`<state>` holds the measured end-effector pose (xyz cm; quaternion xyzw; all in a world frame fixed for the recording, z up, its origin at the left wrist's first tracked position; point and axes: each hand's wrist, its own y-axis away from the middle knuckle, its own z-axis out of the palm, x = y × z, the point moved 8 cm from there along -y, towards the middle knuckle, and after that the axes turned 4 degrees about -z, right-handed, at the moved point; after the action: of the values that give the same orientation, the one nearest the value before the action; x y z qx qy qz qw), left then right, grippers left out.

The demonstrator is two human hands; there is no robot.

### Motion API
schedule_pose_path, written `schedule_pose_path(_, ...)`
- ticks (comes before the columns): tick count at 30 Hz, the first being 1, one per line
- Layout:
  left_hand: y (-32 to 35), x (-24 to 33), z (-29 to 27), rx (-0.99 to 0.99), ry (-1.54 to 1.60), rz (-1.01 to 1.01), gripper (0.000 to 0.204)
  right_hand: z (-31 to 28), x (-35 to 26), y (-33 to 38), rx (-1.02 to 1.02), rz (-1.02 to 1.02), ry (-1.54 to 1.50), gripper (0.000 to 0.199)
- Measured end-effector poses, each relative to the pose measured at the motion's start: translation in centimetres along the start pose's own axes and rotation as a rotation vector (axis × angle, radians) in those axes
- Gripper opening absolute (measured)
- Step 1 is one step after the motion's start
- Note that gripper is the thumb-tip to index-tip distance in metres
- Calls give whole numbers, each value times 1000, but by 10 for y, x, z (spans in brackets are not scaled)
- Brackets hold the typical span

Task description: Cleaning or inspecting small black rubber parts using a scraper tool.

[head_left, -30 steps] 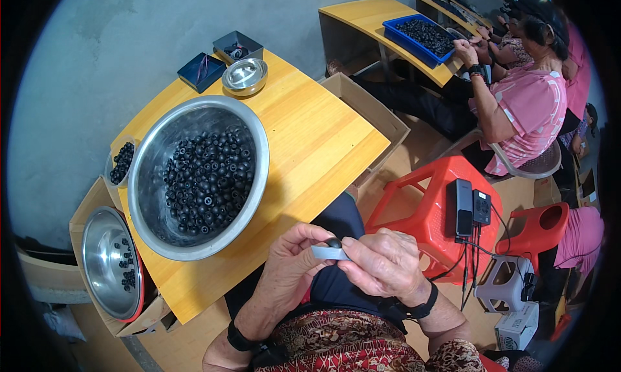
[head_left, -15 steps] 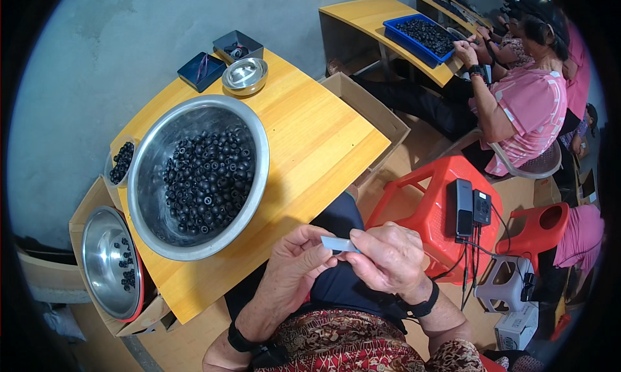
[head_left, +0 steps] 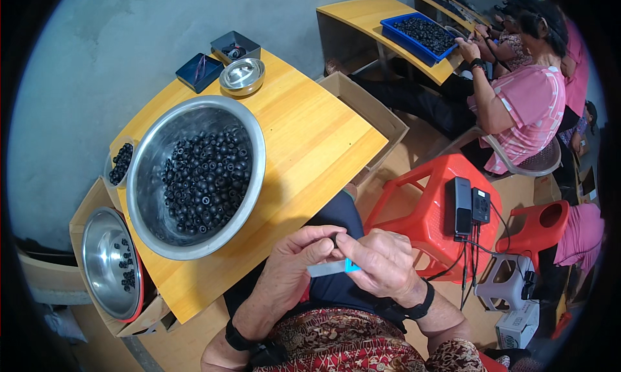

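My left hand [head_left: 299, 255] pinches a small black round part [head_left: 335, 240] between thumb and fingertips, above my lap. My right hand [head_left: 381, 261] grips a flat-bladed knife [head_left: 328, 268] with a bit of bright blue showing at its handle. Its pale blade points left, just below the black part and apart from it. The right thumb and forefinger also touch the part's side. Left of my hands, a large steel basin [head_left: 194, 248] on the table holds many similar black parts [head_left: 207, 178], some with round holes.
A yellow wooden table [head_left: 310, 139] carries the basin, a small metal bowl [head_left: 242, 76] and dark trays [head_left: 199, 72]. Another steel basin [head_left: 97, 255] sits lower left in a carton. A red stool [head_left: 420, 197] with black devices and cables stands right. A co-worker [head_left: 524, 107] sits beyond.
The knife blade has swung down from across the black part to below it, and more of the blue shows. The black part is now more exposed between my fingertips.
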<state>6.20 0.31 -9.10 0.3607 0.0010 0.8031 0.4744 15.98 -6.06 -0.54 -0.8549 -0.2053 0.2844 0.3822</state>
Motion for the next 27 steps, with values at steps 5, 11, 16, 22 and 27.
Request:
schedule_pose_path(5, -1, 2, -3, -1, -42, 50, 27, 0, 1, -3, -24, -18, -27, 48)
schedule_pose_path(11, 1, 7, -2, 37, -39, 81, 22, 3, 7, -5, -57, 76, -75, 49)
schedule_pose_path(16, 0, 3, -6, -13, -132, 27, 26, 0, 4, -3, 3, 71, -36, 42)
schedule_pose_path(22, 1, 9, -1, -29, -73, 84, 23, 2, 6, -7, -67, 106, -56, 40)
schedule_pose_path(27, 4, 15, 1, -76, -193, 98, 25, 5, 5, -5, -89, 110, -81, 41)
